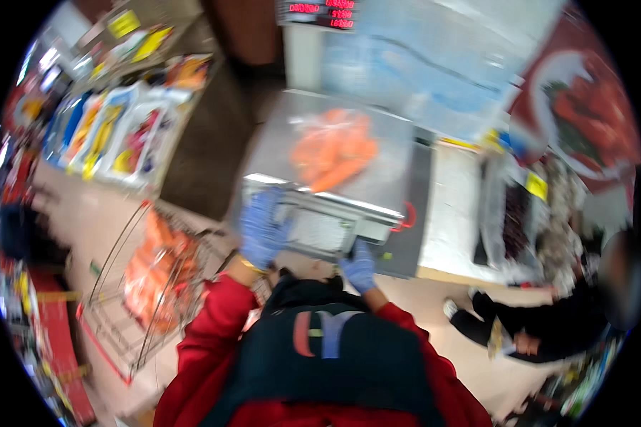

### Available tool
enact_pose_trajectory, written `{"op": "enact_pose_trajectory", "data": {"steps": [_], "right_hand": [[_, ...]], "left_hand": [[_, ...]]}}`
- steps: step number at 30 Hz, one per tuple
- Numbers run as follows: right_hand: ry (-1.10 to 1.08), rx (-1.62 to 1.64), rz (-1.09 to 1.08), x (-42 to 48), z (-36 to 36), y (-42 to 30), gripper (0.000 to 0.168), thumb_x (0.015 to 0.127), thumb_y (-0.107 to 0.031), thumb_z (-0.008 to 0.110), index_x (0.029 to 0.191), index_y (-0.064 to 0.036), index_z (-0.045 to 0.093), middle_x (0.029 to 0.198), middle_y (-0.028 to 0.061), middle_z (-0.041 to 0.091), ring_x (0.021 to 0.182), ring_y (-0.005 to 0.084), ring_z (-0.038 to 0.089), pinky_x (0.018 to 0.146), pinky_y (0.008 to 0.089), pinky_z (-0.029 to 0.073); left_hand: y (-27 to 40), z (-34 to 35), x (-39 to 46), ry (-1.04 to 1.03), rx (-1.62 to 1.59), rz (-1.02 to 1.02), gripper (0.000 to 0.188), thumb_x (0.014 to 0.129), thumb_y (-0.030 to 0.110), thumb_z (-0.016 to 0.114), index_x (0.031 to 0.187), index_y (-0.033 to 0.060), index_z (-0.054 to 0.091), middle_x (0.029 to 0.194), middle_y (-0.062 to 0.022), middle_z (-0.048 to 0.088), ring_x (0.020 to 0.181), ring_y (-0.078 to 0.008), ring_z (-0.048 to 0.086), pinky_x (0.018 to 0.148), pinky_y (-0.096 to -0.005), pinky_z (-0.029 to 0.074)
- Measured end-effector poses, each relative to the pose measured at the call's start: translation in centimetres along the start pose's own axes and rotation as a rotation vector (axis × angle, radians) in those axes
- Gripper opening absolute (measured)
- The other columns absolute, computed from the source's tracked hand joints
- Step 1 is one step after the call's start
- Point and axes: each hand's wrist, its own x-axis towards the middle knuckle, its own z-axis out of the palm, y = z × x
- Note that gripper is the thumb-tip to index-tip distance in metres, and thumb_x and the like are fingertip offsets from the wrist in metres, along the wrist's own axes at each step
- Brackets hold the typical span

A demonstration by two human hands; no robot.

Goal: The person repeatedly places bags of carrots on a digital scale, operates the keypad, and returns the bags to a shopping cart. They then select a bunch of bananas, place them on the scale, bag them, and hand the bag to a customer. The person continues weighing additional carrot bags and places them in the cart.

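Note:
A clear plastic bag of carrots lies on the metal pan of a weighing scale in front of me. The scale's front panel, with a pale keypad, faces me. My left hand, in a blue glove, rests at the panel's left end with its fingers stretched out and nothing seen in it. My right hand, also gloved, is at the panel's lower right edge. Blur hides how its fingers lie, and a dark patch shows at their tips. Above the pan, a display shows red digits.
To my left stands a wire shopping cart with an orange bag in it. Trays of packaged goods sit on a stand beyond. A white counter adjoins the scale on the right; a person in dark clothes is near it.

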Motion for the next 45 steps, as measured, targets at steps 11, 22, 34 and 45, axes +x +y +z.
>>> {"op": "enact_pose_trajectory", "data": {"steps": [11, 22, 34, 45], "right_hand": [[0.323, 0.869, 0.452, 3.5, 0.5, 4.0, 0.03, 0.082, -0.022, 0.061, 0.103, -0.001, 0.057, 0.084, 0.0067, 0.061, 0.072, 0.0154, 0.055, 0.065, 0.0286, 0.045], [0.197, 1.29, 0.686, 3.6, -1.9, 1.5, 0.02, 0.083, -0.019, 0.055, 0.099, -0.008, 0.056, 0.09, 0.0073, 0.061, 0.081, 0.0235, 0.059, 0.073, 0.038, 0.048], [0.306, 1.291, 0.663, 5.3, -3.0, 0.3, 0.008, 0.08, -0.007, 0.059, 0.086, -0.01, 0.057, 0.072, 0.0029, 0.061, 0.061, 0.0162, 0.059, 0.056, 0.0253, 0.047], [-0.373, 0.191, -0.443, 2.8, 3.9, -18.6, 0.035, 0.084, -0.035, 0.058, 0.073, -0.003, 0.052, 0.064, 0.0053, 0.049, 0.059, 0.011, 0.045, 0.054, 0.0287, 0.038]], "left_hand": [[3.7, 4.4, 15.0, -0.347, 0.043, 0.04, 0.058, 0.073, 0.034, 0.066, 0.122, 0.0102, 0.047, 0.115, -0.0168, 0.049, 0.102, -0.0349, 0.049, 0.087, -0.0395, 0.041], [1.5, 6.0, 14.3, -0.134, -0.491, -0.325, 0.018, 0.087, 0.017, 0.051, 0.096, 0.0034, 0.059, 0.08, -0.0097, 0.058, 0.069, -0.0183, 0.051, 0.065, -0.0305, 0.044], [0.7, -1.5, 6.3, 0.075, -1.23, -0.788, 0.028, 0.09, 0.034, 0.052, 0.089, 0.0075, 0.06, 0.079, 0.0045, 0.053, 0.069, -0.0049, 0.045, 0.062, -0.0205, 0.038], [-2.0, -9.7, -3.9, 0.447, -1.124, -0.92, 0.026, 0.091, 0.03, 0.049, 0.089, 0.0062, 0.058, 0.078, 0.0024, 0.052, 0.071, -0.0056, 0.044, 0.063, -0.021, 0.039]]}}
